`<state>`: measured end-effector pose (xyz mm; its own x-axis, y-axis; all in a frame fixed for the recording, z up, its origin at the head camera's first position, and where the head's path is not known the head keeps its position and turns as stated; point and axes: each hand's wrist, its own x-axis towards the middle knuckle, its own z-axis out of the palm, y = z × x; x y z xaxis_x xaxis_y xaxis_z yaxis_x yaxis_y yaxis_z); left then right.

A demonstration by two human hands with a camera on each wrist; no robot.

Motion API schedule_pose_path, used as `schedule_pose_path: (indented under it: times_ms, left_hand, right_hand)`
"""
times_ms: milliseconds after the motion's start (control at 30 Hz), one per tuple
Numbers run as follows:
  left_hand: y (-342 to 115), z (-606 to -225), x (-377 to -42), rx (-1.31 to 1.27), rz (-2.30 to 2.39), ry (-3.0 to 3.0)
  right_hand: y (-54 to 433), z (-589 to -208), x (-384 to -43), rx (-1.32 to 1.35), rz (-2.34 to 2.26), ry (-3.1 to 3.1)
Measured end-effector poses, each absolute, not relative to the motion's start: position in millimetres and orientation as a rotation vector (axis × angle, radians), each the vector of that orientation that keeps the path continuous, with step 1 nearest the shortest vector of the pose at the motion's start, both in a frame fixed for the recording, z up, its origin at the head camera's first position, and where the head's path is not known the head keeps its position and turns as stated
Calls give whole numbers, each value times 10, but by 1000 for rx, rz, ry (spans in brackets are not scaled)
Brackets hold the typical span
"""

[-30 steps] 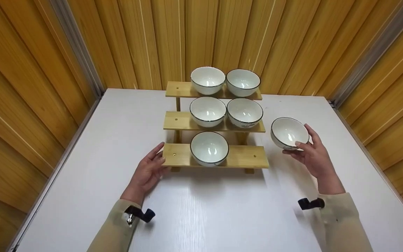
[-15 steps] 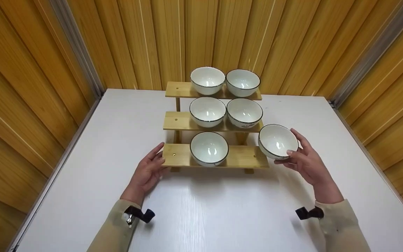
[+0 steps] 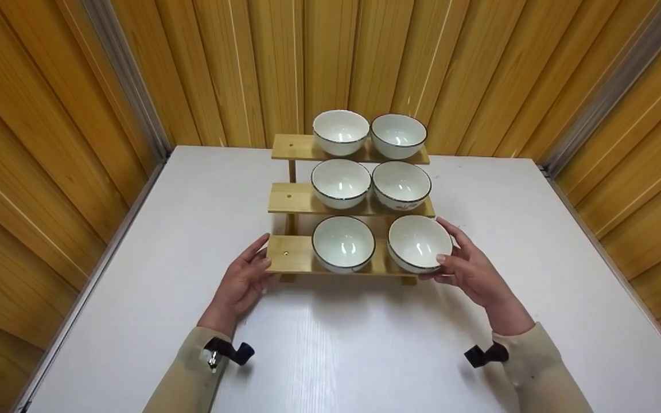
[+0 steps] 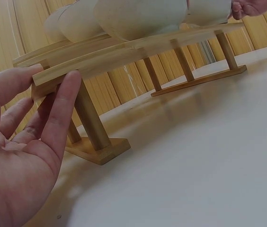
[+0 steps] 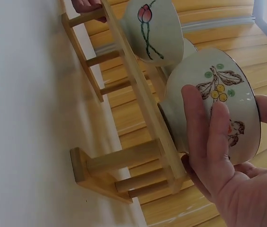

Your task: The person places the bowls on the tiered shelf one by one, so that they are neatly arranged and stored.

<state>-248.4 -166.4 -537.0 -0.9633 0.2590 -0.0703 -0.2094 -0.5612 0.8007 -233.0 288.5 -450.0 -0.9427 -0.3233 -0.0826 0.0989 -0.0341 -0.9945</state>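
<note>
A three-tier wooden display rack (image 3: 293, 261) stands on the white table. My left hand (image 3: 245, 281) grips the left end of its lowest shelf; in the left wrist view, fingers (image 4: 63, 106) lie at the shelf's edge and underside. With my right hand (image 3: 471, 272) I hold a white bowl (image 3: 419, 244) over the right part of that same shelf, thumb at the rim. The right wrist view shows yellow berries and brown leaves painted on this bowl (image 5: 176, 90), its foot right at the board. Beside it on the lowest shelf sits another dark-rimmed bowl (image 3: 343, 244).
Two bowls stand side by side on the middle shelf, a left one (image 3: 341, 182) and a right one (image 3: 401, 184). The top shelf carries a left bowl (image 3: 341, 132) and a right bowl (image 3: 398, 135). Wood-patterned panels (image 3: 330, 57) enclose the table (image 3: 319, 355) behind and at both sides.
My right hand has brought the bowl leftward and toward me, from beside the rack to over the lowest shelf's right part. The left hand has stayed at the shelf's left end.
</note>
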Motion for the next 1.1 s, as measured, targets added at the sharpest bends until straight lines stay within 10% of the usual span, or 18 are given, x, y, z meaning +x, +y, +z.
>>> schedule_pose_path:
  times_ms: [1100]
  left_hand:
    - [-1721, -5351, -2482, 37, 2556, 1349]
  right_hand:
    - [2965, -4448, -2438, -199, -1820, 2171]
